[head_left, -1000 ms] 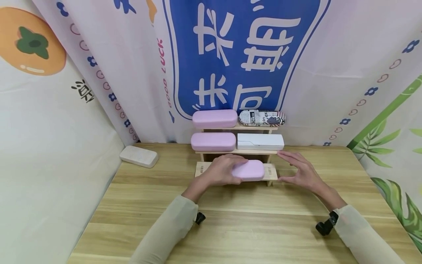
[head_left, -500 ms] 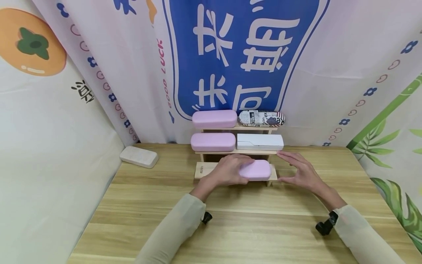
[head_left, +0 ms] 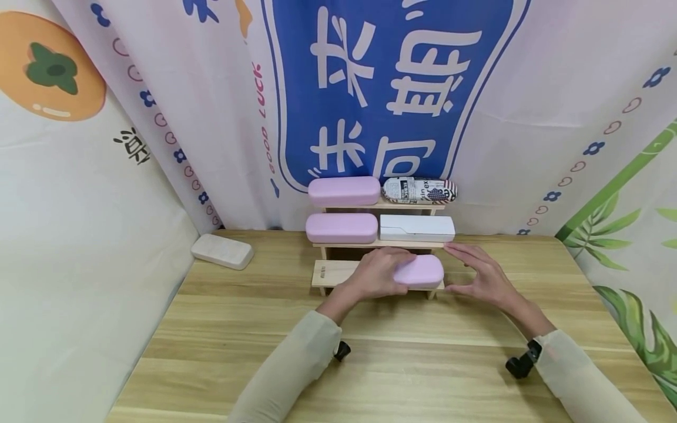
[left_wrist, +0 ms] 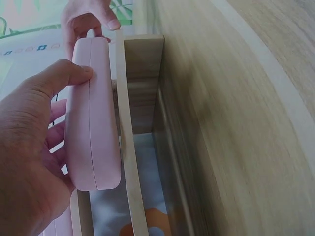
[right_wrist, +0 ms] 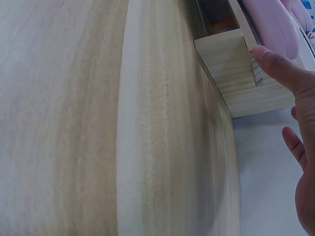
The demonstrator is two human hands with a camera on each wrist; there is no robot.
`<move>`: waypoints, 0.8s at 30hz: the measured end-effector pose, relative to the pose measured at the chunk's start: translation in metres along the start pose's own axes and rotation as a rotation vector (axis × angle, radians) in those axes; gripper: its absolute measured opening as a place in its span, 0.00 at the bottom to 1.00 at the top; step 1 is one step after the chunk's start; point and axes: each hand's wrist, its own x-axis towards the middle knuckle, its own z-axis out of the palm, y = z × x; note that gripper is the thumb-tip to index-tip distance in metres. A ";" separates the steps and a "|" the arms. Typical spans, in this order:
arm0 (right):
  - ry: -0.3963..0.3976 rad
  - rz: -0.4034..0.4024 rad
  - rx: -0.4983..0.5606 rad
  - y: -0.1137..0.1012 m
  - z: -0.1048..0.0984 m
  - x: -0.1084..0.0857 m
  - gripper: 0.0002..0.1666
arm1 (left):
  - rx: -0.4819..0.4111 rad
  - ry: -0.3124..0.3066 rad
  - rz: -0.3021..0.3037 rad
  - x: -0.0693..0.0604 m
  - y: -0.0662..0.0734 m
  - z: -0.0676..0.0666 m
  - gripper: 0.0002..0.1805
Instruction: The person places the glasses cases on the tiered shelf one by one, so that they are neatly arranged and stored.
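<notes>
My left hand grips a pink glasses case from its left side, thumb in front and fingers behind. The case lies along the right part of the bottom shelf of a small wooden tiered rack. In the left wrist view, the thumb presses the seam side of the same glasses case. At the rack's right end is my right hand, its fingertips at the middle shelf and its thumb at the bottom shelf. The right wrist view shows that thumb touching the end of a shelf board.
Higher on the rack sit two more pink cases, one on the middle shelf and one on top, plus a white case and a newspaper-print case. A pale case lies at the table's back left. Printed curtain hangs behind.
My left hand has slid the pink glasses case rightward along the bottom shelf to near its right end. The right hand has stayed at the rack's right side.
</notes>
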 end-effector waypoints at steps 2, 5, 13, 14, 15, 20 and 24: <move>-0.014 0.023 0.001 -0.001 0.000 0.000 0.62 | 0.004 -0.003 -0.001 0.001 0.001 0.001 0.40; -0.020 0.036 0.001 -0.001 -0.001 -0.001 0.62 | 0.018 -0.007 -0.001 0.004 0.003 0.003 0.40; 0.010 -0.014 0.013 -0.001 0.001 0.000 0.63 | 0.051 -0.017 0.007 0.009 0.005 0.006 0.40; 0.015 -0.024 0.013 -0.001 0.001 0.000 0.63 | 0.052 -0.019 0.007 0.010 0.005 0.006 0.39; 0.019 -0.031 0.014 -0.001 0.001 0.001 0.63 | 0.056 -0.020 0.006 0.010 0.006 0.006 0.39; 0.024 -0.040 0.021 -0.002 0.001 0.002 0.62 | 0.064 -0.021 0.004 0.011 0.007 0.008 0.38; 0.022 -0.035 0.023 -0.003 0.000 0.002 0.58 | 0.072 -0.007 0.025 0.012 0.007 0.010 0.36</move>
